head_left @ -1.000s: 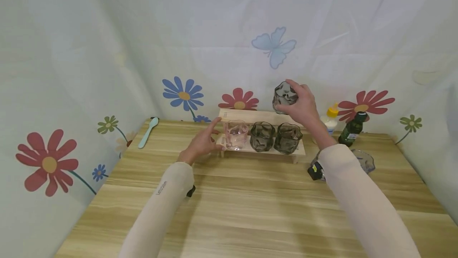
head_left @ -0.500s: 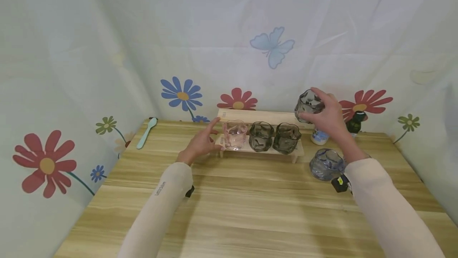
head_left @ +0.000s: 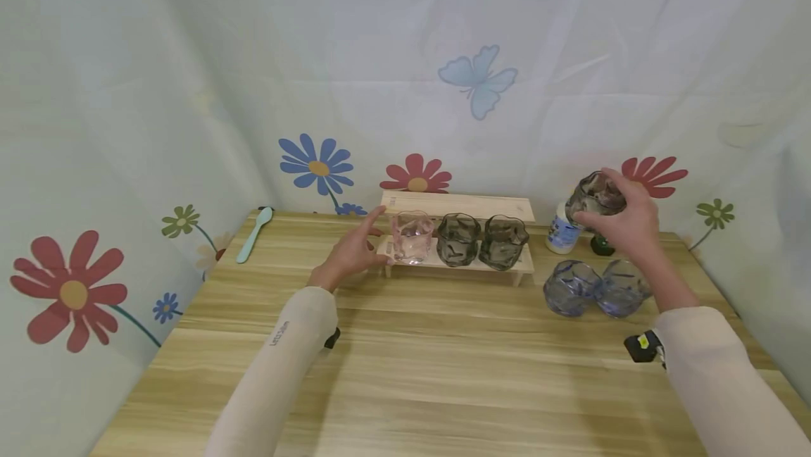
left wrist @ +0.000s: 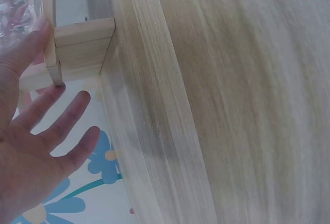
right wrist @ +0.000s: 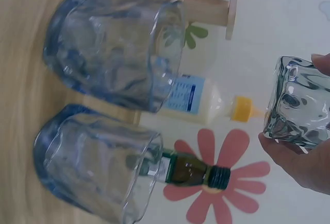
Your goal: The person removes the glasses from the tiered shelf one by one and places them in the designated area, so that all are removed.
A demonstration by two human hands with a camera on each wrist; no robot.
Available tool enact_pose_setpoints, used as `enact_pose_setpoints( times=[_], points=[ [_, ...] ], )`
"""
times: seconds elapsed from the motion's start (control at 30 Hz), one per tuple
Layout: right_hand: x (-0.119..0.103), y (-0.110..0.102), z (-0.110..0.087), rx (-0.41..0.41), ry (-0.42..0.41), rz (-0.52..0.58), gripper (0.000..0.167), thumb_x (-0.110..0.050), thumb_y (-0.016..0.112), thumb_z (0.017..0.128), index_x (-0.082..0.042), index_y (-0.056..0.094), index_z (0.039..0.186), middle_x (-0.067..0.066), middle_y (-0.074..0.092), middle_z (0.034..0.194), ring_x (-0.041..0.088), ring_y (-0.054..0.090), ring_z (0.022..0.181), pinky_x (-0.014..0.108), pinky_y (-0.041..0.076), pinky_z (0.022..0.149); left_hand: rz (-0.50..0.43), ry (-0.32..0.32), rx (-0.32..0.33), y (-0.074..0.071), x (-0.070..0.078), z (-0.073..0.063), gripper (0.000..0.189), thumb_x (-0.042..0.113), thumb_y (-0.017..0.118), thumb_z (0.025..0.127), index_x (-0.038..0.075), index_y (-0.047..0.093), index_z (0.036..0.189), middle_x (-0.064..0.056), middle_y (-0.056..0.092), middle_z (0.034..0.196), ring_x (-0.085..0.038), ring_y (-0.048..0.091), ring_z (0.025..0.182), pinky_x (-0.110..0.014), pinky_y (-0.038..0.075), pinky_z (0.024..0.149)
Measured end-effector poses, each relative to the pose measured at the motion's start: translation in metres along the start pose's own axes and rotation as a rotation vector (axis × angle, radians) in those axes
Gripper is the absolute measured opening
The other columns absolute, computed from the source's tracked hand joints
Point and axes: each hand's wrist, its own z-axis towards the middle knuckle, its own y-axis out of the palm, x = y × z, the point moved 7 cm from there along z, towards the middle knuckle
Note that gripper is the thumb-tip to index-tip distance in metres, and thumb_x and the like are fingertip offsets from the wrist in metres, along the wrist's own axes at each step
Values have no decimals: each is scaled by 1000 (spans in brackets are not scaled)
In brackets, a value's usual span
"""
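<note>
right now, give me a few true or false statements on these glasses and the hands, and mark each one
1. The left grip touches the wooden rack. True.
2. Four glasses stand on the wooden rack. False: three do, one pink glass and two dark glasses.
3. The right grip holds a grey glass. True.
4. Two bluish glasses stand on the table. True.
5. The pink glass is rightmost on the wooden rack. False: it is leftmost.
</note>
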Motion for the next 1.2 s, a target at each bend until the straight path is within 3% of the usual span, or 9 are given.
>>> enact_pose_setpoints(
  times=[0.33, 0.67, 0.77, 1.0, 1.2],
  points=[
    [39, -26, -13, 43, 119, -32, 87, -25, 78, 86, -13, 31, 157, 31, 36, 152, 54, 32, 139, 72, 29, 107, 0, -8, -5, 0, 0, 0, 109, 24, 86, 80, 44, 13, 158, -15, 57, 143, -35, 64, 109, -53, 52, 93],
    [84, -44, -26, 92, 249, -23, 85, -30, 73, 90, -14, 25, 159, 30, 34, 155, 52, 33, 139, 69, 33, 106, -2, 12, 3, -1, -1, 1, 109, 23, 86, 79, 41, 14, 158, -16, 58, 142, -37, 65, 108, -55, 51, 92],
    [95, -47, -29, 98, 289, -38, 85, -31, 71, 91, -13, 23, 159, 31, 33, 155, 52, 31, 141, 69, 32, 107, -2, 4, 1, 0, -2, 1, 109, 23, 86, 79, 43, 13, 158, -16, 58, 142, -36, 65, 107, -54, 52, 92],
    [124, -51, -39, 87, 346, -51, 85, -32, 67, 94, -10, 19, 160, 30, 15, 163, 54, 12, 149, 72, 21, 112, 5, 3, 7, 0, -2, 2, 108, 22, 85, 80, 42, 13, 158, -16, 58, 141, -36, 65, 107, -54, 52, 92],
    [146, -53, -52, 83, 387, -40, 86, -32, 66, 94, -9, 17, 160, 33, 13, 161, 57, 14, 146, 73, 22, 110, 4, 11, -1, 0, -2, 2, 108, 22, 85, 80, 40, 13, 159, -16, 57, 142, -37, 65, 108, -54, 51, 93]
  ],
)
